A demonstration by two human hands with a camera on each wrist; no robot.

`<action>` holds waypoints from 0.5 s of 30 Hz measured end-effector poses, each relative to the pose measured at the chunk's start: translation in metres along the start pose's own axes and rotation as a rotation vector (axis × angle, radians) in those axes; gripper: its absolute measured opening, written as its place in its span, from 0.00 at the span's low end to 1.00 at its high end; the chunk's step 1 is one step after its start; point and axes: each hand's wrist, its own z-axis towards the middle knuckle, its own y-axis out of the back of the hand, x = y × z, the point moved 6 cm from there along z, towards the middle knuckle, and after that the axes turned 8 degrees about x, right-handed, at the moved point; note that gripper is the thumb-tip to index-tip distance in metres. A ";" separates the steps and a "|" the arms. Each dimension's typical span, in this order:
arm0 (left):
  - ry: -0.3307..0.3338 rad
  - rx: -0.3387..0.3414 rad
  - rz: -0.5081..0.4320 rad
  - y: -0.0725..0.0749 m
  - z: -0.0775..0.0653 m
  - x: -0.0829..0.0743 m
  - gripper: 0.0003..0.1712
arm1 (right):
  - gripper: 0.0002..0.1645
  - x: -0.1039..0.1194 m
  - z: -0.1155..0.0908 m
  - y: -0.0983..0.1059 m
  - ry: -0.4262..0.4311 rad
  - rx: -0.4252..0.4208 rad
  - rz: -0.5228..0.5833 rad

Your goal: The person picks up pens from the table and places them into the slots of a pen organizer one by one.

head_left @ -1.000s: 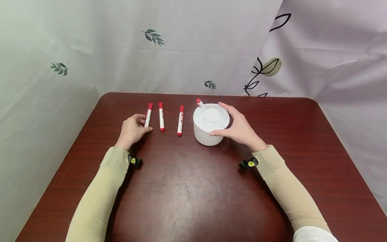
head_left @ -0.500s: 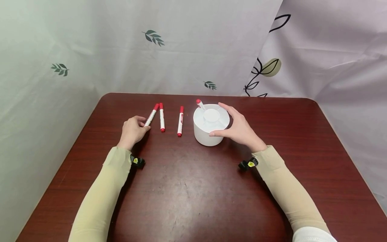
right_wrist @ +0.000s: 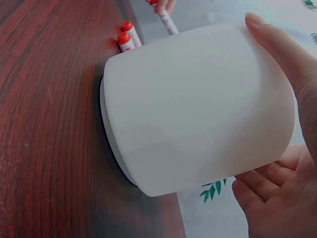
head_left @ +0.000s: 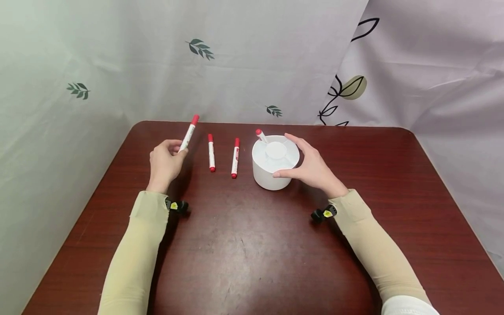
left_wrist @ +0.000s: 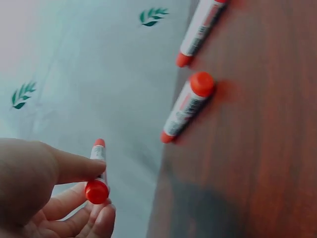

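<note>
My left hand (head_left: pixel 163 165) pinches a white marker (head_left: pixel 190 135) with red ends between thumb and fingers, tilted and raised above the table. The left wrist view shows that marker end-on, its red end (left_wrist: pixel 96 191) towards the camera. On the right, my right hand (head_left: pixel 315 169) holds the side of a round white pen holder (head_left: pixel 271 178), thumb at the front and fingers at the far side. One red-capped marker (head_left: pixel 261 135) leans inside the holder. Between the hands lie two more markers, a left one (head_left: pixel 211 153) and a right one (head_left: pixel 235 158).
A dark red-brown wooden table (head_left: pixel 244 245) bears everything. Behind it hangs a pale curtain (head_left: pixel 236 78) with leaf prints, close to the table's far edge. The holder's top has dividers round a raised centre disc.
The left hand first tilts its marker on the table, then lifts it up and draws slightly back to the left. The right hand and the pen holder stay put.
</note>
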 end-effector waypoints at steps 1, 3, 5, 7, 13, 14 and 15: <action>-0.005 -0.019 -0.008 0.002 0.000 -0.002 0.18 | 0.65 0.000 0.000 0.000 0.001 -0.001 0.001; -0.013 -0.049 -0.023 0.005 0.000 -0.006 0.17 | 0.64 0.000 0.000 0.000 0.002 -0.002 0.005; -0.015 -0.070 -0.031 0.007 -0.001 -0.008 0.17 | 0.64 -0.001 0.000 0.000 0.002 -0.001 0.007; -0.018 -0.085 -0.040 0.009 -0.003 -0.011 0.17 | 0.65 -0.002 0.000 0.000 0.001 0.000 0.006; -0.051 -0.138 -0.082 0.014 -0.007 -0.021 0.17 | 0.65 -0.001 0.001 0.000 0.005 0.000 0.006; -0.057 -0.151 -0.091 0.015 -0.008 -0.022 0.17 | 0.64 -0.001 0.001 0.000 0.005 0.000 0.007; -0.062 -0.165 -0.102 0.016 -0.009 -0.024 0.17 | 0.64 -0.001 0.001 0.000 0.005 0.001 0.007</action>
